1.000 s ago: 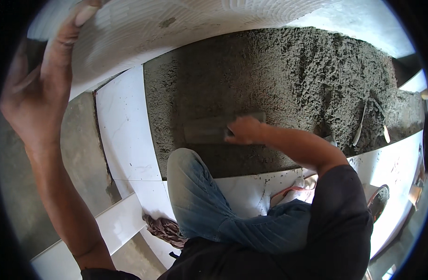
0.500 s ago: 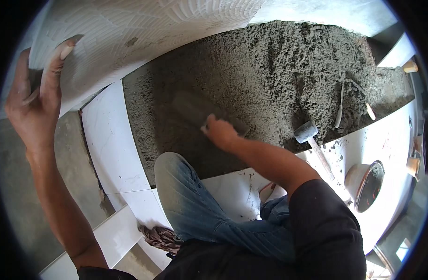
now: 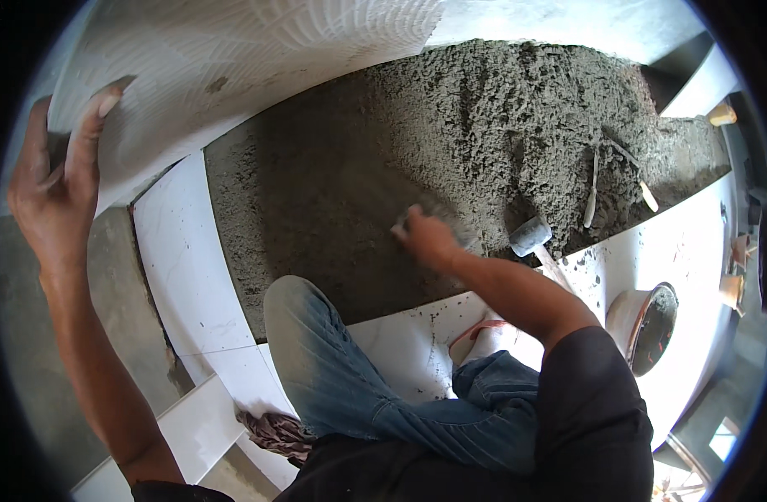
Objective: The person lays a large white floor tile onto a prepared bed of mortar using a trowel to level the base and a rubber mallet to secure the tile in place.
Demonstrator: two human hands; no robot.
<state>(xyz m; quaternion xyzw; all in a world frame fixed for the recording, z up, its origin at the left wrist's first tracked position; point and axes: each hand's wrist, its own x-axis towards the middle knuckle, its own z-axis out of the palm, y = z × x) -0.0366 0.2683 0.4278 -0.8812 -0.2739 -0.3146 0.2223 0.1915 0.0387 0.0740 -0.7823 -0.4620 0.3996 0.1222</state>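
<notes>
My left hand (image 3: 61,184) grips the left edge of a large upright panel (image 3: 241,42) with pale, comb-marked coating on its face, in the upper left. Below the panel spreads grey mortar (image 3: 308,167), smooth toward the left and rough to the right. Closed round the handle of a flat metal trowel, blurred by motion, my right hand (image 3: 425,238) is low over the smoother mortar. A rubber mallet (image 3: 530,237) lies at its right; two small trowels with pale handles (image 3: 649,196) rest on the rough mortar.
White tiles (image 3: 170,251) border the mortar at left and below. A bucket (image 3: 655,330) holding grey material stands at the right. My bent knee (image 3: 300,309) is at the mortar's near edge. A crumpled brown cloth (image 3: 270,431) lies at lower left, beside a white tile strip (image 3: 166,443).
Over the last second my right hand with the trowel swung up-left, then back rightward across the mortar. The view shifted, showing more of mallet and bucket. My left hand stays on the panel.
</notes>
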